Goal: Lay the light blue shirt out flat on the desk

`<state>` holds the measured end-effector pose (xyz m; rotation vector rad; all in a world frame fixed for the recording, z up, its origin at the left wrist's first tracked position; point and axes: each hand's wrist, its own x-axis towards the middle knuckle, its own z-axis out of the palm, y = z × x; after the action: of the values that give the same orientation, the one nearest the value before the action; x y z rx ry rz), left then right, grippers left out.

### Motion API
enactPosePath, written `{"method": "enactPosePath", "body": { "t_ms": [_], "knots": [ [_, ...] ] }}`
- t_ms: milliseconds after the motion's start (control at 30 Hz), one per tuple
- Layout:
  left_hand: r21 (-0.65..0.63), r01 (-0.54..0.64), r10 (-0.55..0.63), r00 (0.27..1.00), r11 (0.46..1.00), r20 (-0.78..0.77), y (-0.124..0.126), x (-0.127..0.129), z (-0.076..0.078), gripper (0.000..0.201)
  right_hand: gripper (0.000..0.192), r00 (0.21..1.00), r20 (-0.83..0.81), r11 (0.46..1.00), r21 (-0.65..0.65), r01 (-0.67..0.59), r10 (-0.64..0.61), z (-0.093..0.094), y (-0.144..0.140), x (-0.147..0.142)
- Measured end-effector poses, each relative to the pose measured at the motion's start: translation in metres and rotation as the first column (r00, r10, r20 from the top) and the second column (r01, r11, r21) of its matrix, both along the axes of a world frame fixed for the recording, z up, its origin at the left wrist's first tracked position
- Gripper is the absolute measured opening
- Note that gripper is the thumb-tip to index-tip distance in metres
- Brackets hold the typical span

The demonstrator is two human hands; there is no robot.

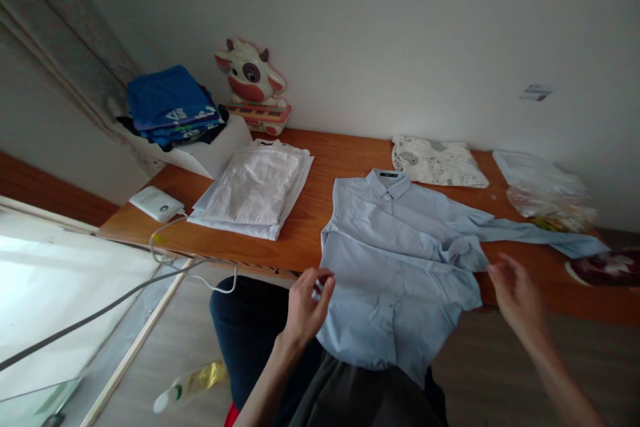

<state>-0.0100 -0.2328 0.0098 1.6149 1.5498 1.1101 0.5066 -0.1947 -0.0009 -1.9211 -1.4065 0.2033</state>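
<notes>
- Shirt (385, 287) in pale blue lies button side up on the table (340, 153), its collar (389, 185) towards the back edge and its hem hanging past the front edge over the lap. The body seems too long for the table's depth, which would explain the overhang.
- One sleeve (540, 232) reaches towards the table's right end; what looks like the other crosses the chest, making a narrower shape.
- Left hand (305, 307) hovers beside the shirt's side at the front edge. Its grip looks released, fingers curled around a gap with no cloth visible in it.
- Right hand (520, 300) is at the opposite side, fingertips close to the cloth. Blur hides whether its grip has hold of it; I cannot tell. Set this way, the hands flank the shirt evenly.
- White clothes (255, 187) lie flat and stacked near the left end, probably to keep them smooth.
- Blue clothes (170, 103) sit on a white box (225, 143) in the back left corner, perhaps to save room.
- Patterned garment (440, 161) lies folded along the back edge, beyond the collar.
</notes>
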Motion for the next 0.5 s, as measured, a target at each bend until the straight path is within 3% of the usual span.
{"method": "enactPosePath", "body": {
  "t_ms": [100, 200, 333, 400, 500],
  "knots": [
    [0.160, 0.120, -0.100, 0.987, 0.980, -0.128, 0.071, 0.023, 0.028, 0.029, 0.066, 0.989, 0.095, 0.983, -0.156, -0.096, 0.112, -0.014, 0.027, 0.009],
    [0.212, 0.211, -0.121, 0.921, 0.954, -0.370, 0.149, 0.042, 0.030, 0.040, 0.059, 0.980, 0.122, 0.963, -0.241, -0.122, 0.155, -0.024, 0.035, 0.007],
    [0.102, 0.188, -0.080, 0.764, 0.977, -0.640, 0.223, 0.059, -0.001, 0.061, 0.043, 0.975, 0.134, 0.954, -0.268, -0.135, 0.176, -0.026, 0.028, -0.006],
    [0.069, 0.175, -0.079, 0.715, 0.982, -0.694, 0.239, 0.062, -0.019, 0.071, 0.037, 0.974, 0.107, 0.952, -0.256, -0.166, 0.198, -0.024, 0.026, -0.008],
    [0.150, 0.182, -0.021, 0.700, 0.972, -0.714, 0.244, 0.062, -0.038, 0.079, 0.040, 0.988, 0.101, 0.988, -0.115, -0.102, 0.113, -0.019, 0.031, -0.004]
  ]
}}
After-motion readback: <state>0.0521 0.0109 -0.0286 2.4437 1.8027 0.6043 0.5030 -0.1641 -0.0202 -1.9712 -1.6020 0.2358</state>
